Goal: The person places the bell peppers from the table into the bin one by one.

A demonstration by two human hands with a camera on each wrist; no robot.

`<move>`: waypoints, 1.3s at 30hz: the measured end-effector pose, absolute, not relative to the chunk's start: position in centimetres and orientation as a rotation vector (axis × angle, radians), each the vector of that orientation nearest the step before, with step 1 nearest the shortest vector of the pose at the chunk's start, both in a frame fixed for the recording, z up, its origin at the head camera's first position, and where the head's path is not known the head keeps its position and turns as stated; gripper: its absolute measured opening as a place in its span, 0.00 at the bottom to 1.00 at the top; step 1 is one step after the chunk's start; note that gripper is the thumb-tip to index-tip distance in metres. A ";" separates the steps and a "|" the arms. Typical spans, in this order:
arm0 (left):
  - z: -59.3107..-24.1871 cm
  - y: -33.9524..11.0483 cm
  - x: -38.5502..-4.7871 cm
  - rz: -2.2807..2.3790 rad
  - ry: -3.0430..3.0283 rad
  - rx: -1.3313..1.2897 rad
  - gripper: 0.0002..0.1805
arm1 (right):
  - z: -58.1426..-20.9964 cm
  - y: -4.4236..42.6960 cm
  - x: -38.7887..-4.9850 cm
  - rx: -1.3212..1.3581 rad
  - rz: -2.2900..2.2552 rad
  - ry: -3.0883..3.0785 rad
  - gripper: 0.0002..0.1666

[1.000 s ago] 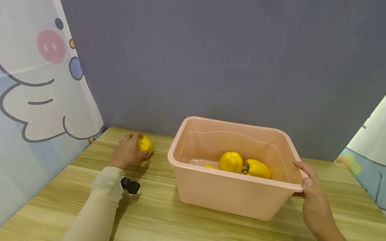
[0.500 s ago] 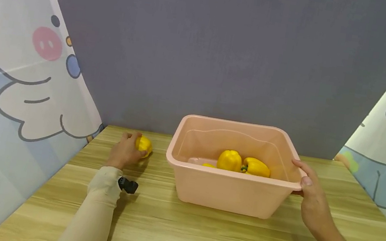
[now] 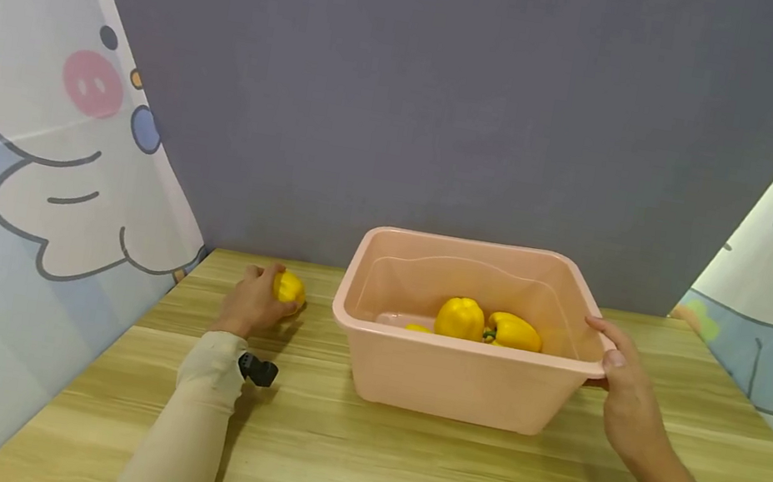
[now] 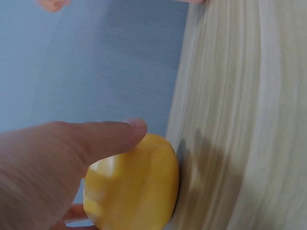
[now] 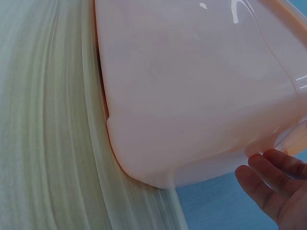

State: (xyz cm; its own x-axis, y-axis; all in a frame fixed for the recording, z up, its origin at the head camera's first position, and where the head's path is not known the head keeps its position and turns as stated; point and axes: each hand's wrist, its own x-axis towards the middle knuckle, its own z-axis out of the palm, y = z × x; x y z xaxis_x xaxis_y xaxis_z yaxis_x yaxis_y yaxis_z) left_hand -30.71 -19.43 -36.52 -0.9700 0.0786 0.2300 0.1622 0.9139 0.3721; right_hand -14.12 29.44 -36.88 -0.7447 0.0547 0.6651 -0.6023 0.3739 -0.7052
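Observation:
At the table's back left, my left hand (image 3: 251,300) grips a yellow bell pepper (image 3: 289,288). The left wrist view shows the thumb lying across the pepper (image 4: 136,187), which rests on the wood, with other fingers partly hidden behind it. My right hand (image 3: 627,397) holds the right rim of a pink plastic tub (image 3: 456,378), thumb on top and some fingers underneath. Inside the tub lie a yellow bell pepper (image 3: 461,319), another yellow pepper on its side (image 3: 516,332) and a sliver of more yellow mostly hidden by the front wall.
The wooden table (image 3: 350,471) meets a dark grey panel (image 3: 452,116) at the back. Cartoon-printed sheets (image 3: 5,155) stand on both sides. Each wrist wears a small black camera (image 3: 257,370).
The whole head view has shifted slightly. Both hands keep their places, the left on the yellow bell pepper and the right on the tub's rim.

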 end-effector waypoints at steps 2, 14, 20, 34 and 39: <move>-36.6 -19.4 -30.7 -0.583 -2.870 -0.172 0.42 | -36.9 29.4 -14.0 0.471 1.407 -2.028 0.27; -36.9 -19.2 -30.6 -0.606 -2.906 -0.164 0.41 | -37.3 29.9 -13.6 0.475 1.395 -2.028 0.27; -36.3 -19.1 -30.5 -0.597 -2.895 -0.175 0.41 | -37.2 29.9 -13.7 0.475 1.452 -1.994 0.27; -36.5 -19.2 -30.7 -0.603 -2.897 -0.173 0.41 | -37.0 29.9 -13.9 0.444 1.401 -2.040 0.27; -36.6 -19.7 -30.8 -0.623 -2.892 -0.143 0.42 | -37.0 29.7 -14.1 0.452 1.388 -2.050 0.27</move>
State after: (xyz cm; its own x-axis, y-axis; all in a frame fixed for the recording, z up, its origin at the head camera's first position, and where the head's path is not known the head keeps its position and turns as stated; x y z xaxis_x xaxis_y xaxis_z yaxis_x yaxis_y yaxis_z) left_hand -30.76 -19.66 -36.63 -0.9792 0.0560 0.1952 0.1314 0.9076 0.3987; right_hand -14.14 29.69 -37.02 -0.7525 0.0579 0.6561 -0.5876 0.3908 -0.7085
